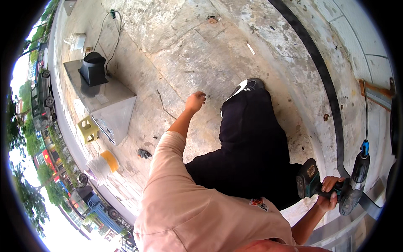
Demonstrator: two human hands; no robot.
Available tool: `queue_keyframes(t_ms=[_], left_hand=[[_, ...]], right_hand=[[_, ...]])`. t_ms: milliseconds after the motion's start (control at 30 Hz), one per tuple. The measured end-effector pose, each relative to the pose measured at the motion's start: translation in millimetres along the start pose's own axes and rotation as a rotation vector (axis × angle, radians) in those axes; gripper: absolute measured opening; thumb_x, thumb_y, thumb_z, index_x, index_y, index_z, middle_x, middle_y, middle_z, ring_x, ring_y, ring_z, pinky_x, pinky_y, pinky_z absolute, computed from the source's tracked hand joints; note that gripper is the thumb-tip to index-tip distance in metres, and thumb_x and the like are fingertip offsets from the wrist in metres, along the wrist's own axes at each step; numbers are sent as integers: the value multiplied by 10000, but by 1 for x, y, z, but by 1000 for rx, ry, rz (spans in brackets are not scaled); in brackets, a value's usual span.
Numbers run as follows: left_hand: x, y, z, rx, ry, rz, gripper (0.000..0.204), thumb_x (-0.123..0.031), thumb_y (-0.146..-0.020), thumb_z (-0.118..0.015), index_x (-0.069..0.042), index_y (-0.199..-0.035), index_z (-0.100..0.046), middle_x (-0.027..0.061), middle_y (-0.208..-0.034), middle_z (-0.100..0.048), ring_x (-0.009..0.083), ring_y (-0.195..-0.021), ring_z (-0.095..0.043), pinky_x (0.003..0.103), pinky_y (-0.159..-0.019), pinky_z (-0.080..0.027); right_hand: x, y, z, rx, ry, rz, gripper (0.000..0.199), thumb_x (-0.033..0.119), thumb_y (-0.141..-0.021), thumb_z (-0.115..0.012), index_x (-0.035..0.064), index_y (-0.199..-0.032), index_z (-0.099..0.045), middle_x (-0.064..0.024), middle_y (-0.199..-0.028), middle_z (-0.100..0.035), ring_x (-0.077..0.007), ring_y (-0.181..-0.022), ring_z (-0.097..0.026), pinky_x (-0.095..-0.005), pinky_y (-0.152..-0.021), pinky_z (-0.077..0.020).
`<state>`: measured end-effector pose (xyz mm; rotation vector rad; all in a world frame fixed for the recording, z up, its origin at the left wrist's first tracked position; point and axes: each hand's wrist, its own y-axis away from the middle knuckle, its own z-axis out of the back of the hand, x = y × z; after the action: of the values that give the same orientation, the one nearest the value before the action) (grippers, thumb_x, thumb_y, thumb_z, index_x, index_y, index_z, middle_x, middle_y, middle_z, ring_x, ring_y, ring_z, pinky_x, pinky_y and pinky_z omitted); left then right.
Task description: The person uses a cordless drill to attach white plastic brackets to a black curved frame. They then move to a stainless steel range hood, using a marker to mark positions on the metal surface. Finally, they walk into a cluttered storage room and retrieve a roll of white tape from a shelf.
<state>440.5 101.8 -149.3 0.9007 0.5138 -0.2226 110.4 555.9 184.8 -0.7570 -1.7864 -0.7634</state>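
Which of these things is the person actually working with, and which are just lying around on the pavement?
In use:
right hand gripping the cordless drill
drill's long bit

Lying about:
metal box with black funnel
yellow stool
white bucket
cable
left hand, empty

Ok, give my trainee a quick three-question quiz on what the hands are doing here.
1. True or false: the right hand grips the dark teal cordless drill.
2. The left hand is: A holding a hammer; B empty, out over the grey concrete floor; C resting on the yellow plastic stool.
3. Which way does the drill's bit point?

Key: 1 true; 2 B; 3 upward in the picture, along the metal frame.
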Motion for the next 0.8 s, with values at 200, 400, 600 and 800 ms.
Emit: queue_keyframes(t_ms=[200, 400, 600, 800], left_hand=[[-27, -28, -21, 62, 90, -73, 258, -161, -893, -497, -26, -1052, -649, 107, -887, -718, 188, -755, -694, 316, -728, -527], [18, -15, -10, -47, 116, 30, 254, -189, -891, -507, -67, -1051, -662, 93, -884, -718, 195, -748, -690, 331, -723, -523], [125, 29, 33, -305, -122, 427, 251, -250, -870, -532, -151, -1037, -691, 127, -970, -700, 300, -931, -660, 411, -810, -516], [141, 52, 33, -222, -222, 521, 259, -275, -865, -533, -179, -1048, -689, 143, -1012, -687, 327, -982, -639, 423, -851, -504]], right_hand=[[0, -4, -6, -70, 51, -38, 467, 220, -786, -629, 24, -1163, -434, -58, -694, -477, -166, -593, -455, -325, -656, -343], [-2, -8, -15, -64, 57, -76, 460, 217, -787, -621, 19, -1154, -427, -65, -708, -481, -170, -606, -456, -324, -653, -336], [-2, -15, -24, -7, 92, -125, 479, 229, -801, -623, 11, -1176, -418, -73, -714, -479, -172, -624, -452, -329, -678, -338], [-11, -21, -33, 76, 55, -136, 473, 221, -818, -597, -1, -1190, -408, -64, -753, -458, -164, -669, -427, -326, -691, -326]])
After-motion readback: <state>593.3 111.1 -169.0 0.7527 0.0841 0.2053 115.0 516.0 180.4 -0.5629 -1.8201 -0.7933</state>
